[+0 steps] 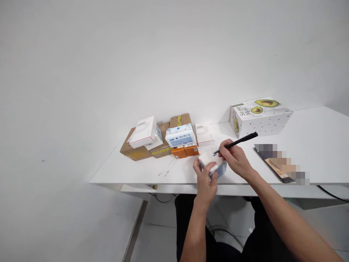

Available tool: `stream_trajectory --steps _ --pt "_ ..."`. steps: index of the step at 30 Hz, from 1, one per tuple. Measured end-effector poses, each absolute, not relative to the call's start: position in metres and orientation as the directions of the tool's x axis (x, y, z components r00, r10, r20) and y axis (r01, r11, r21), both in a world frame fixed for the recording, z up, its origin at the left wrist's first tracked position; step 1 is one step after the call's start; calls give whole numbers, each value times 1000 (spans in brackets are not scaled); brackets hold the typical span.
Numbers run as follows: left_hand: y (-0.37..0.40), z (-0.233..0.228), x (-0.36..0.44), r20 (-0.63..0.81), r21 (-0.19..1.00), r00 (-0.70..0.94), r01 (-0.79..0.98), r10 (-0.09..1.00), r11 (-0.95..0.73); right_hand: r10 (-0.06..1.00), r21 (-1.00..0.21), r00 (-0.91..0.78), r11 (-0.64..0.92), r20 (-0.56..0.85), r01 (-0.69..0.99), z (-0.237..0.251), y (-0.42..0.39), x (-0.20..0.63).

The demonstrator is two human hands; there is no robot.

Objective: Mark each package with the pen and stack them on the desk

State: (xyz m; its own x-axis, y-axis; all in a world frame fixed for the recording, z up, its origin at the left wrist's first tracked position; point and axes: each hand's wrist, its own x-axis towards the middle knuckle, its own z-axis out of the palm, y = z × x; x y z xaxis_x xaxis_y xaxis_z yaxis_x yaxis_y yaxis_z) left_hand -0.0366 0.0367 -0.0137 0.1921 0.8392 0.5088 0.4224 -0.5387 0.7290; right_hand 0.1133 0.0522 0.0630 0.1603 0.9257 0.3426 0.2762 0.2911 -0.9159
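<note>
Left hand (206, 180): grip closed on a small white box (211, 160) at the near edge of the worktop (313, 145).
Right hand (236, 157): grip closed on a black pen (237, 142), tip touching the box top.
Behind: white, blue and orange packs stacked on brown cartons (137, 151).
Far right: avocado box (259, 116) by the wall.

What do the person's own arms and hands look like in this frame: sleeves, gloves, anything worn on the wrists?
Both forearms are bare as far up as the frame shows, with no sleeve in view. The left hand and the right hand wear no gloves. No watch, band or ring can be made out on either wrist or on the fingers, though the picture is too small to rule out a thin ring. Dark clothing shows below the arms.
</note>
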Motion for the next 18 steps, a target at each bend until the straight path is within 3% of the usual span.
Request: stream_trajectory --steps 7,18 --pt "37 -12 -35 521 731 163 422 838 -537 912 -838 99 317 398 444 58 57 111" --pt "35 -2 -30 483 804 72 359 873 -474 918 -813 98 287 385 506 54 55 107"
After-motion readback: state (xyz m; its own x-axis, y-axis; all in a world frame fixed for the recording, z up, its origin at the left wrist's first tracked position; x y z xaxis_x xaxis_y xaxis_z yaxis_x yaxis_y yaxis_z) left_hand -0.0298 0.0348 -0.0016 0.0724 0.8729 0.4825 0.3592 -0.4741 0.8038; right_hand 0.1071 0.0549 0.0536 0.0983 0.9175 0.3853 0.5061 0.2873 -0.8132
